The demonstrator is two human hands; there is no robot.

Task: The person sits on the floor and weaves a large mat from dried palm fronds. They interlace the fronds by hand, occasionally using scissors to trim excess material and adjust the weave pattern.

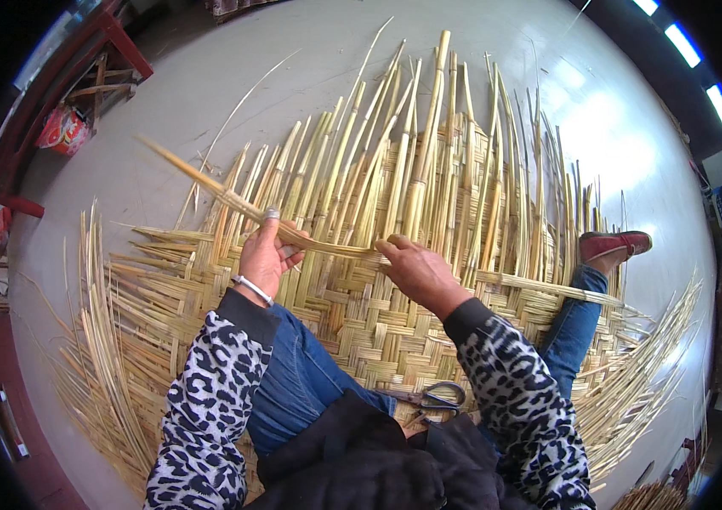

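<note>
Reed strip: one, gripped by left hand and right hand, over one woven mat

Floor: smooth, pale grey, glossy with light glare at upper right. Lying on it: one large woven reed mat, partly finished, loose split reed ends fanning outward on all sides; one pair of scissors resting on the mat's near edge; one dark red wooden stool at upper left.
</note>
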